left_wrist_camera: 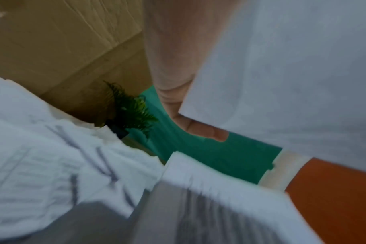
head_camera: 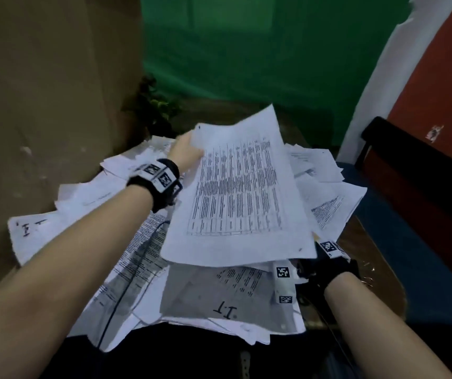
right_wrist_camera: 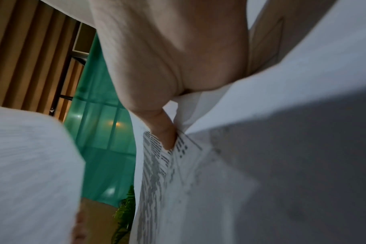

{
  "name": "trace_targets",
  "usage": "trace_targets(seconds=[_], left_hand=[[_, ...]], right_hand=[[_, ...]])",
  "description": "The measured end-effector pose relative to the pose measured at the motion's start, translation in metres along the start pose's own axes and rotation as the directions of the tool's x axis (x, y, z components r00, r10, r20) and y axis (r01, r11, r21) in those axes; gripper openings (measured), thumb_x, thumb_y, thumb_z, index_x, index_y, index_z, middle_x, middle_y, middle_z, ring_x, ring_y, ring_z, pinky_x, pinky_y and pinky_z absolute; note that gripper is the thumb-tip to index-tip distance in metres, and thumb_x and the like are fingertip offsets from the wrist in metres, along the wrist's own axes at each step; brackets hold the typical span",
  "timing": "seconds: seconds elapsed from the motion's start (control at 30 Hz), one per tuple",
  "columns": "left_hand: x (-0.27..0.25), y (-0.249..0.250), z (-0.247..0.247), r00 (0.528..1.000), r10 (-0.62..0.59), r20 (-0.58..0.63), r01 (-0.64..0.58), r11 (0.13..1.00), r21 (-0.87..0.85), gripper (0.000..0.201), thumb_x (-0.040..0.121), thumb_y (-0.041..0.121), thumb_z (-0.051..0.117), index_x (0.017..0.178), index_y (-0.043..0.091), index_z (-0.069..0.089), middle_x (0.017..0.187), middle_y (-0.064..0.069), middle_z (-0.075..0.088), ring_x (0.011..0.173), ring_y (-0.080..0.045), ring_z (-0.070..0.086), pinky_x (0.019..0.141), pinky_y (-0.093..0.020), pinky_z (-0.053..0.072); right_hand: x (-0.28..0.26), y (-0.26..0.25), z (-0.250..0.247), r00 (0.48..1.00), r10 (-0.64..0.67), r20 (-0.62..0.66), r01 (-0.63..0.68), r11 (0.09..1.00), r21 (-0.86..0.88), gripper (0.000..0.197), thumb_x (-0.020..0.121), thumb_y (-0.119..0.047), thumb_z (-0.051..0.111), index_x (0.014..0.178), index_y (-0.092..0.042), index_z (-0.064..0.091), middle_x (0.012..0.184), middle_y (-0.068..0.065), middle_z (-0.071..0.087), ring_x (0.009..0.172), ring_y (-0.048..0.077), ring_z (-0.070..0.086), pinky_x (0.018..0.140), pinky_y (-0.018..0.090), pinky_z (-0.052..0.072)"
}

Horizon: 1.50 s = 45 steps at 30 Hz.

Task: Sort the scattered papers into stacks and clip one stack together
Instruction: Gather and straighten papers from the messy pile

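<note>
A raised bundle of printed table sheets (head_camera: 235, 192) hangs tilted over the paper heap. My left hand (head_camera: 189, 151) grips its far left corner; the left wrist view shows my thumb (left_wrist_camera: 201, 130) curled under the blank white sheet (left_wrist_camera: 293, 66). My right hand (right_wrist_camera: 169, 115) is hidden under the near right corner in the head view, where only its wristband (head_camera: 331, 250) shows. In the right wrist view its finger is tucked between printed sheets (right_wrist_camera: 157, 173). Loose papers (head_camera: 91, 198) cover the table, one marked "I.T" (head_camera: 225, 310).
A brown wall (head_camera: 41, 105) borders the heap on the left, with a small fern (head_camera: 153, 105) in the corner. The wooden table edge (head_camera: 369, 258) shows at right, with small shiny metal bits (head_camera: 367, 281). A dark chair (head_camera: 410, 181) stands beyond. A black cable (head_camera: 126, 283) crosses the papers.
</note>
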<state>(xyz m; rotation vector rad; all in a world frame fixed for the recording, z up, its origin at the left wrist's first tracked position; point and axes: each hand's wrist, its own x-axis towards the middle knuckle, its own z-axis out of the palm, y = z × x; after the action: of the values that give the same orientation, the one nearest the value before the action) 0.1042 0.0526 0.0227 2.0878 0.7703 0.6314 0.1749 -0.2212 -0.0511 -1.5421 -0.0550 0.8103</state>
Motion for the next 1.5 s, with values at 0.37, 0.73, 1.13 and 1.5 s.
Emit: trace_targets(seconds=[0.37,0.73,1.13,1.5], left_hand=[[0.010,-0.040,0.067,1.000,0.001,0.016,-0.002,0.998,0.056,0.049,0.090,-0.010,0.035,0.132,0.008,0.053,0.115,-0.004,0.050,0.111,-0.022,0.051,0.089,-0.026,0.037],[-0.029,-0.083,-0.050,0.874,-0.313,-0.372,0.162,0.909,-0.384,0.050,0.088,0.016,0.062,0.135,0.008,0.047,0.134,-0.015,0.051,0.113,-0.025,0.052,0.090,-0.029,0.044],[-0.147,-0.192,-0.094,0.504,-0.784,-0.363,0.465,0.600,-0.651,0.097,0.064,0.031,0.077,0.140,0.037,0.018,0.143,-0.007,0.034,0.122,-0.029,0.044,0.084,-0.044,0.055],[-0.149,-0.198,-0.112,0.527,-0.766,-0.368,0.571,0.640,-0.514,0.107,0.061,0.031,0.086,0.143,0.012,0.020,0.137,-0.016,0.041,0.115,-0.039,0.049,0.084,-0.049,0.055]], right_hand=[[0.032,-0.008,0.011,0.978,-0.137,0.154,0.147,0.988,-0.055,0.045,0.104,-0.029,0.042,0.146,-0.014,0.038,0.143,0.004,0.046,0.130,0.019,0.046,0.105,0.030,0.038],[0.056,0.011,0.016,0.992,-0.123,0.020,0.124,0.964,-0.233,0.057,0.096,-0.017,0.061,0.138,0.013,0.037,0.105,0.012,0.061,0.062,0.003,0.058,0.041,0.007,0.041],[0.068,0.014,0.019,0.996,-0.092,-0.006,0.090,0.986,-0.138,0.022,0.095,-0.005,0.059,0.112,0.002,0.048,0.090,0.013,0.057,0.068,0.017,0.056,0.044,0.009,0.042],[0.073,0.018,0.017,0.991,-0.104,0.087,0.099,0.994,0.055,0.035,0.090,0.010,0.056,0.123,0.005,0.043,0.109,0.021,0.057,0.085,0.019,0.062,0.066,0.016,0.054]])
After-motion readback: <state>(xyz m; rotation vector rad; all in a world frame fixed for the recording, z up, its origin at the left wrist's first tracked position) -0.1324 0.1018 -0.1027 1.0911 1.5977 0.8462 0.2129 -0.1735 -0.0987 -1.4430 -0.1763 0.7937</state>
